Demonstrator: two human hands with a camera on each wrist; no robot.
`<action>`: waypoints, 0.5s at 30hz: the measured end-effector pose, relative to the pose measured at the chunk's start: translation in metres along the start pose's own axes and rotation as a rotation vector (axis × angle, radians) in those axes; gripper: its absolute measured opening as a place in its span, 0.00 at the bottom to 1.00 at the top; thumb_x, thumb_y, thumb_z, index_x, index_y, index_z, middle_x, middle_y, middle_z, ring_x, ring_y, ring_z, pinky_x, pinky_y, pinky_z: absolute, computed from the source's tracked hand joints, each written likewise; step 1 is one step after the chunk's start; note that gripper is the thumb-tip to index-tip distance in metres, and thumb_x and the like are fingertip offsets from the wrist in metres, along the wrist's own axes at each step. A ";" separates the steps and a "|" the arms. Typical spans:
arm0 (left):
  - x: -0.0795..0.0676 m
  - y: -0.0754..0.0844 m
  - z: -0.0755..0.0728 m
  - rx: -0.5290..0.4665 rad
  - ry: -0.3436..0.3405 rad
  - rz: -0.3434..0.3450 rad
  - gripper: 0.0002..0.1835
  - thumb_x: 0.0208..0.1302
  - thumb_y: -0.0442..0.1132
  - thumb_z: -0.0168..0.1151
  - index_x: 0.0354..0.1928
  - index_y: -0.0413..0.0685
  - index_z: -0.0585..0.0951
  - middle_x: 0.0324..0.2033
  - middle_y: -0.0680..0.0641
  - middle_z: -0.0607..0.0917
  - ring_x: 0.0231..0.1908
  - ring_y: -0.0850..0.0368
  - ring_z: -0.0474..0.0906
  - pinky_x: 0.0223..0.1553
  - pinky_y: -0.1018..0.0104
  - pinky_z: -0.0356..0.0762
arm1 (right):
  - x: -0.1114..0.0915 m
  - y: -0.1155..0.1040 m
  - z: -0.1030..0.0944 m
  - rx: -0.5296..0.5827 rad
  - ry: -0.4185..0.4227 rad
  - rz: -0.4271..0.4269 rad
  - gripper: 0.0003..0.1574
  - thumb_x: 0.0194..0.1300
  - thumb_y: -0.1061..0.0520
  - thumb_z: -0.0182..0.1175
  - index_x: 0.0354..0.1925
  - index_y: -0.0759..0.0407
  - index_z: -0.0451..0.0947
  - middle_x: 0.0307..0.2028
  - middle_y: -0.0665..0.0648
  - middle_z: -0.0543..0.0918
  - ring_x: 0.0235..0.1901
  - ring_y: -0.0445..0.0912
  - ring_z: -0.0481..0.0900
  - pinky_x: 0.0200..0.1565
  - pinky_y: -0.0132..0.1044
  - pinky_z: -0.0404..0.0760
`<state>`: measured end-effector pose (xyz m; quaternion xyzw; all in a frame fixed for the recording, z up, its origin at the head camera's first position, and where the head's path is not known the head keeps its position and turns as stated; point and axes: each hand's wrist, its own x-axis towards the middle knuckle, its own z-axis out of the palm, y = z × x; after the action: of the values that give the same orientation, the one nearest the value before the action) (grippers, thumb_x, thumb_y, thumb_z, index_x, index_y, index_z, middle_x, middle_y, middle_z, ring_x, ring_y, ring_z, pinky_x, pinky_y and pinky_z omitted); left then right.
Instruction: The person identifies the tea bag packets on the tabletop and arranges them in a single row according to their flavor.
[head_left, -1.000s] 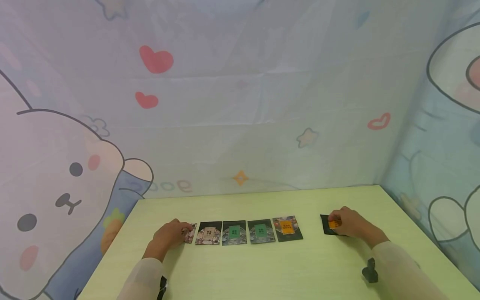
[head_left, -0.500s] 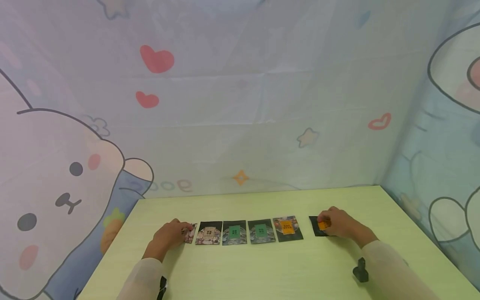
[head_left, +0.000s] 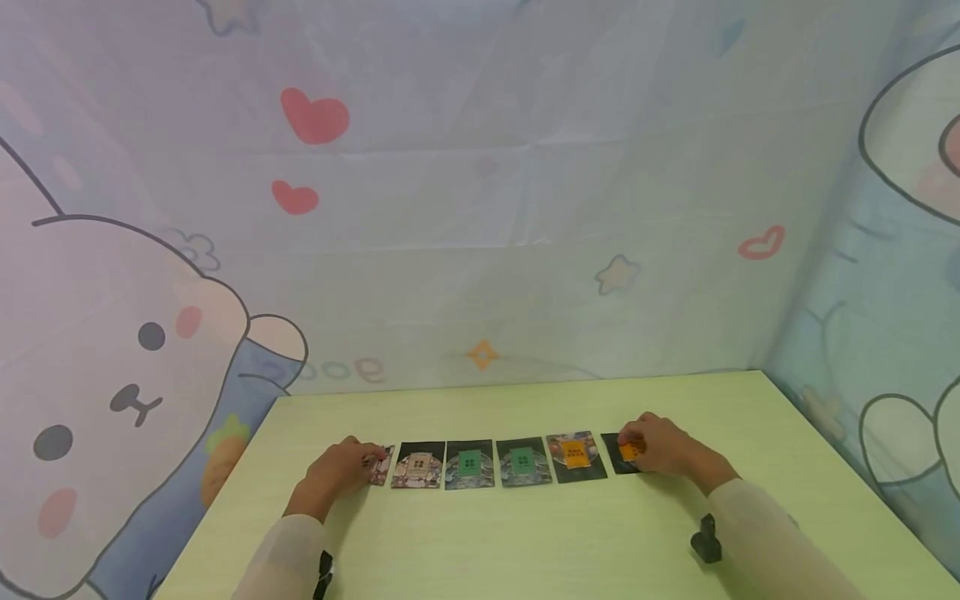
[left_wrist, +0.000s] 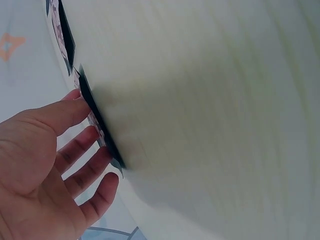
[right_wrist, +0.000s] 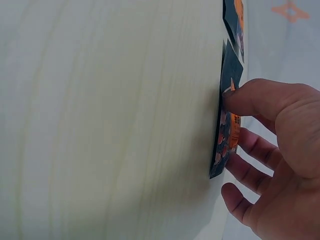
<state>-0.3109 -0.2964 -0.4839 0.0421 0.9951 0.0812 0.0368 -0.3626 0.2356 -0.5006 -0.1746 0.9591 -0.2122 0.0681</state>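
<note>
At the left end of a row, my left hand (head_left: pixel 343 468) holds a flat dark sachet with a pink print (head_left: pixel 381 467). In the left wrist view, the thumb lies at the sachet's (left_wrist: pixel 97 117) near edge and the fingers spread over its far side. At the right end, my right hand (head_left: pixel 660 446) grips a dark sachet with an orange label (head_left: pixel 628 452). The right wrist view shows thumb and fingertips on this sachet (right_wrist: pixel 227 135), low over the table. Its right part is hidden under the fingers.
Between the hands lie a sachet with a beige label (head_left: pixel 418 467), two with green labels, a left one (head_left: pixel 469 465) and a right one (head_left: pixel 523 462), and one with an orange label (head_left: pixel 575 456). A printed cloth (head_left: pixel 480 250) hangs behind the pale table (head_left: pixel 480 542).
My right hand has slid its orange-labelled sachet leftward, right up beside the other orange-labelled one. The left hand and the rest of the row have stayed put.
</note>
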 end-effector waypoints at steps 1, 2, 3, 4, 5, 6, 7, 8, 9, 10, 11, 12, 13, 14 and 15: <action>-0.001 0.000 -0.001 -0.005 -0.002 0.001 0.18 0.66 0.34 0.66 0.55 0.59 0.85 0.50 0.40 0.81 0.49 0.37 0.81 0.46 0.43 0.82 | 0.000 -0.002 0.000 0.000 0.001 0.001 0.21 0.54 0.63 0.72 0.48 0.50 0.84 0.50 0.58 0.78 0.51 0.55 0.76 0.61 0.61 0.76; -0.002 0.000 -0.001 -0.012 -0.003 0.003 0.18 0.66 0.34 0.66 0.55 0.59 0.85 0.50 0.40 0.81 0.50 0.36 0.81 0.45 0.43 0.81 | 0.000 -0.003 0.000 0.002 0.000 0.005 0.21 0.54 0.63 0.72 0.48 0.50 0.84 0.51 0.58 0.78 0.51 0.55 0.76 0.60 0.61 0.76; -0.002 -0.001 -0.001 -0.017 -0.002 0.007 0.18 0.66 0.35 0.66 0.55 0.59 0.86 0.50 0.40 0.81 0.50 0.36 0.81 0.45 0.43 0.81 | -0.001 -0.005 0.000 0.005 -0.002 0.006 0.21 0.54 0.63 0.72 0.48 0.50 0.84 0.51 0.59 0.78 0.51 0.55 0.75 0.60 0.61 0.76; -0.003 -0.001 -0.001 -0.024 -0.002 0.009 0.18 0.66 0.35 0.66 0.55 0.59 0.86 0.50 0.40 0.81 0.51 0.36 0.80 0.45 0.43 0.81 | -0.001 -0.007 0.000 0.006 -0.003 0.007 0.21 0.54 0.63 0.72 0.48 0.50 0.84 0.51 0.59 0.78 0.51 0.56 0.75 0.60 0.61 0.76; -0.003 -0.002 -0.001 -0.029 -0.003 0.012 0.18 0.66 0.35 0.65 0.55 0.59 0.85 0.50 0.40 0.81 0.51 0.36 0.80 0.46 0.43 0.81 | -0.002 -0.009 -0.001 0.007 -0.005 0.007 0.21 0.54 0.63 0.72 0.48 0.50 0.84 0.51 0.59 0.78 0.51 0.56 0.75 0.60 0.61 0.76; -0.003 -0.003 -0.001 -0.035 -0.004 0.014 0.17 0.66 0.35 0.65 0.55 0.59 0.86 0.51 0.40 0.81 0.51 0.36 0.80 0.47 0.43 0.80 | -0.002 -0.011 -0.001 0.009 -0.007 0.011 0.21 0.54 0.63 0.72 0.48 0.50 0.84 0.51 0.59 0.78 0.52 0.56 0.75 0.60 0.62 0.76; -0.003 -0.003 0.000 -0.043 -0.003 0.017 0.17 0.66 0.35 0.65 0.55 0.59 0.85 0.51 0.40 0.81 0.52 0.36 0.79 0.47 0.43 0.80 | -0.002 -0.012 -0.002 0.010 -0.010 0.013 0.21 0.54 0.63 0.72 0.48 0.50 0.83 0.52 0.59 0.78 0.52 0.56 0.74 0.60 0.62 0.75; -0.004 -0.004 0.000 -0.047 0.000 0.020 0.17 0.67 0.35 0.65 0.55 0.60 0.85 0.51 0.40 0.80 0.52 0.36 0.79 0.48 0.42 0.80 | -0.003 -0.013 -0.002 0.013 -0.013 0.014 0.21 0.55 0.63 0.72 0.48 0.50 0.83 0.52 0.58 0.78 0.52 0.56 0.74 0.60 0.62 0.75; -0.004 -0.004 0.000 -0.055 0.002 0.021 0.17 0.67 0.35 0.64 0.56 0.59 0.85 0.51 0.40 0.80 0.52 0.36 0.78 0.49 0.42 0.79 | -0.003 -0.013 -0.002 0.013 -0.013 0.010 0.21 0.54 0.63 0.72 0.48 0.50 0.83 0.52 0.58 0.78 0.52 0.57 0.74 0.60 0.62 0.75; -0.004 -0.005 0.000 -0.061 0.003 0.020 0.17 0.67 0.35 0.64 0.56 0.59 0.85 0.51 0.40 0.80 0.52 0.36 0.78 0.49 0.42 0.79 | -0.002 -0.013 -0.003 0.011 -0.013 0.009 0.21 0.54 0.62 0.72 0.48 0.50 0.83 0.52 0.58 0.78 0.52 0.57 0.74 0.60 0.62 0.75; -0.004 -0.004 0.000 -0.065 0.005 0.019 0.17 0.67 0.35 0.64 0.56 0.60 0.85 0.51 0.40 0.80 0.52 0.35 0.78 0.50 0.41 0.79 | -0.002 -0.013 -0.003 0.008 -0.013 0.007 0.21 0.54 0.62 0.72 0.48 0.49 0.83 0.52 0.58 0.78 0.52 0.57 0.74 0.60 0.63 0.75; -0.004 -0.004 0.000 -0.067 0.008 0.016 0.18 0.67 0.35 0.64 0.56 0.60 0.85 0.51 0.40 0.80 0.52 0.35 0.78 0.49 0.41 0.79 | -0.002 -0.012 -0.003 0.003 -0.012 0.005 0.21 0.54 0.62 0.72 0.48 0.49 0.83 0.52 0.59 0.78 0.52 0.57 0.74 0.59 0.64 0.75; -0.004 -0.003 0.000 -0.065 0.010 0.012 0.18 0.67 0.35 0.64 0.56 0.60 0.85 0.52 0.40 0.80 0.52 0.35 0.78 0.49 0.41 0.79 | -0.001 -0.011 -0.003 -0.005 -0.009 0.000 0.21 0.54 0.62 0.72 0.47 0.49 0.83 0.52 0.59 0.78 0.52 0.58 0.75 0.58 0.65 0.75; -0.004 -0.003 0.000 -0.059 0.013 0.009 0.18 0.66 0.35 0.65 0.56 0.60 0.86 0.52 0.39 0.80 0.52 0.34 0.78 0.48 0.40 0.80 | -0.001 -0.010 -0.002 -0.013 -0.005 -0.005 0.21 0.54 0.61 0.72 0.47 0.48 0.84 0.52 0.59 0.78 0.52 0.58 0.75 0.57 0.66 0.75; -0.005 -0.002 0.000 -0.056 0.015 0.004 0.18 0.66 0.36 0.65 0.55 0.60 0.86 0.52 0.39 0.80 0.52 0.34 0.78 0.47 0.39 0.80 | 0.000 -0.009 -0.002 -0.024 -0.001 -0.009 0.21 0.54 0.61 0.72 0.47 0.48 0.84 0.52 0.59 0.78 0.53 0.59 0.75 0.56 0.67 0.75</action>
<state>-0.3065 -0.2988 -0.4837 0.0424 0.9926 0.1094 0.0303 -0.3598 0.2286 -0.4949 -0.1797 0.9607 -0.2010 0.0658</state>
